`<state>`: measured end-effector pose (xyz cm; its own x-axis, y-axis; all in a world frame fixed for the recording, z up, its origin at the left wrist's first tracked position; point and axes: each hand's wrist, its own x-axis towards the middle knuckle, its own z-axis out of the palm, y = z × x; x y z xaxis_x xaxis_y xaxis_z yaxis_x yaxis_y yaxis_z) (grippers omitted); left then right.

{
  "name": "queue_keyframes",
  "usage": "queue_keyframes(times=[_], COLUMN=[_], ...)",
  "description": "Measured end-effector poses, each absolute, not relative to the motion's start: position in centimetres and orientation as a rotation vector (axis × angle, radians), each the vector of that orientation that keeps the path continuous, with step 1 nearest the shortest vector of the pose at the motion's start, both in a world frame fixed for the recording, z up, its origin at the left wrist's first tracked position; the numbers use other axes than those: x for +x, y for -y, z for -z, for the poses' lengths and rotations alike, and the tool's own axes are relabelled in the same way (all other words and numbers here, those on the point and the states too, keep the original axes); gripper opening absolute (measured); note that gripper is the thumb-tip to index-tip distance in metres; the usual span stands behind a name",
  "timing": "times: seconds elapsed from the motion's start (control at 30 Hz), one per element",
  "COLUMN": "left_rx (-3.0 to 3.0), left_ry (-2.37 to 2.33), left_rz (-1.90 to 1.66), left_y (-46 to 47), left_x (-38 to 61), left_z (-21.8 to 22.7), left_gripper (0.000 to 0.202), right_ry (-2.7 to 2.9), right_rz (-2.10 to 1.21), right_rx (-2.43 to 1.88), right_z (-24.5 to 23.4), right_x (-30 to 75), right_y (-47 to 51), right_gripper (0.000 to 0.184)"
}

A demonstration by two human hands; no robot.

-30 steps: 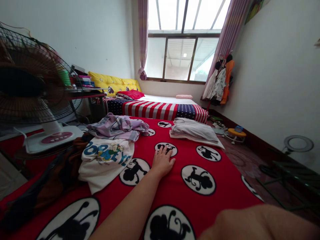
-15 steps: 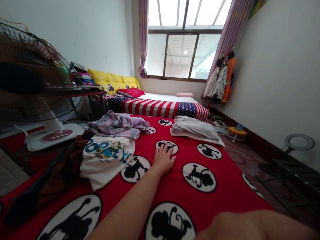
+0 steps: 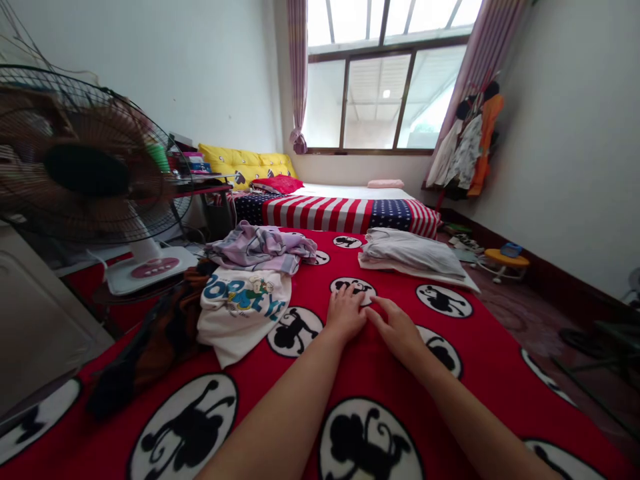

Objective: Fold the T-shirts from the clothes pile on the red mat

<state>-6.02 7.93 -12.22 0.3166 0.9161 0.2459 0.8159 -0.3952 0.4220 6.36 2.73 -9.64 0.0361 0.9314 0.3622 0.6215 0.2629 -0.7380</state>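
My left hand lies flat on the red blanket printed with black figures in white circles, fingers stretched out. My right hand rests flat beside it, its fingers touching the left hand. Neither holds anything. A white T-shirt with blue lettering lies crumpled to the left of my hands. Behind it sits a bundled lilac plaid garment. A folded pale grey garment lies further back on the right.
A standing fan turns at the left by the bed edge. Dark brown clothing is heaped beside the T-shirt. A flag-patterned bed stands behind. Clothes hang at the right wall, with a small yellow stool on the floor.
My right hand has come forward from the lower right and settled flat on the blanket next to my left hand. The view has shifted right.
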Motion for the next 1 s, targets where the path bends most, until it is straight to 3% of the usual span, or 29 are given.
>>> queue_keyframes(times=[0.13,0.27,0.4,0.47,0.57,0.63,0.83,1.0], left_rx=[2.269,2.299,2.354,2.331,2.228,2.142,2.056,2.104], left_ry=[-1.604,-1.487,-1.450,-1.568,-1.811,-1.930,-1.986,-1.796], left_rz=[-0.845,-0.840,-0.898,-1.001,-1.092,-1.090,-1.174,-1.346], left_y=[-8.6,-9.8,-12.9,-14.8,-16.8,-17.3,-16.1,-13.1], left_x=[-6.3,-7.4,-12.5,-16.7,-23.3,-26.6,-28.2,-21.6], left_z=[12.4,11.5,7.5,4.8,1.7,1.0,1.4,-2.0], left_gripper=[0.044,0.032,0.027,0.031,0.060,0.066,0.042,0.031], right_ry=[1.796,1.842,1.845,1.846,1.852,1.853,1.839,1.671], right_rz=[-0.274,-0.276,-0.283,-0.275,-0.246,-0.229,-0.226,-0.399], right_rx=[-1.448,-1.404,-1.424,-1.437,-1.470,-1.497,-1.501,-1.397], right_z=[13.7,13.5,13.4,13.4,13.2,12.9,12.7,12.5], right_x=[8.8,9.0,9.0,8.9,8.7,8.6,8.4,8.2], right_y=[-3.2,-2.9,-2.9,-2.9,-2.8,-2.7,-2.6,-2.5], right_gripper=[0.039,0.028,0.023,0.022,0.021,0.020,0.018,0.020])
